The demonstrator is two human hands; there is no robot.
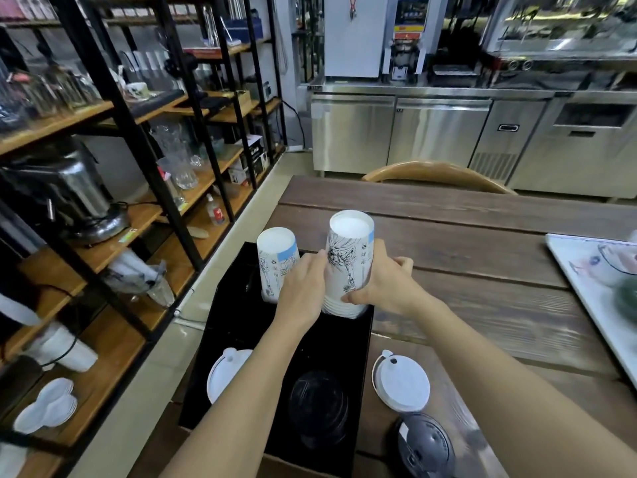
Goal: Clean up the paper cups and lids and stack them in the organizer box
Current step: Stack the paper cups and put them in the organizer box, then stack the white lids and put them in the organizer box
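Observation:
A black organizer box [358, 343] lies on the wooden table's left end. An upside-down stack of printed white paper cups [350, 253] stands in its far right slot. My left hand [303, 288] and my right hand [386, 284] both grip this stack from the sides. A second upside-down cup stack [275, 257] stands in the far left slot. Inside the box near me lie white lids [224, 374] on the left and black lids [320, 405] on the right. On the table right of the box lie white lids [401, 382] and grey-black lids [425, 446].
The brown plank table [482, 243] stretches right, with a white tray [593, 281] at its right edge. A wooden chair back [437, 170] stands beyond the far edge. Black metal shelving [113, 139] with glassware fills the left. Steel counters line the back.

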